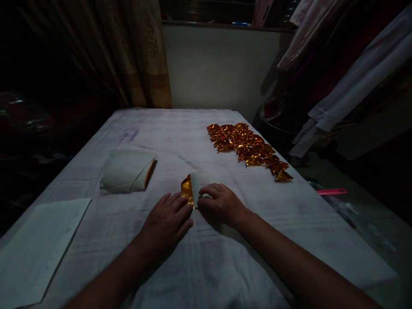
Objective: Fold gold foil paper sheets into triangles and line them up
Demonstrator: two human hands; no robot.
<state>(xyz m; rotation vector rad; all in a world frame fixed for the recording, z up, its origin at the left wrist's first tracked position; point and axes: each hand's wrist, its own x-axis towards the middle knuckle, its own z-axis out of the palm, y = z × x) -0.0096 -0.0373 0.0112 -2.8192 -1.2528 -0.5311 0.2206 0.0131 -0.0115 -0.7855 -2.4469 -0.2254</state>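
Observation:
A small piece of gold foil paper [187, 189], partly folded, lies in front of me with a strip of its pale backing [195, 189] turned up on the right side. My left hand [169, 218] rests flat with its fingers stretched out, the tips touching the lower left of the foil paper. Against the paper's right edge, my right hand [220, 202] has its thumb and fingers bent together in a pinch. Its fingertips partly cover that edge. Many folded gold foil pieces [246, 143] sit in a cluster at the back right of the cloth-covered table.
To the left is a stack of pale-backed paper [125, 171] with gold showing at its edge. A white sheet [41, 249] lies at the near left on the tablecloth [154, 133]. Clothes [354, 77] hang at the right, above a pink-handled object [333, 192]. A curtain [138, 51] hangs behind.

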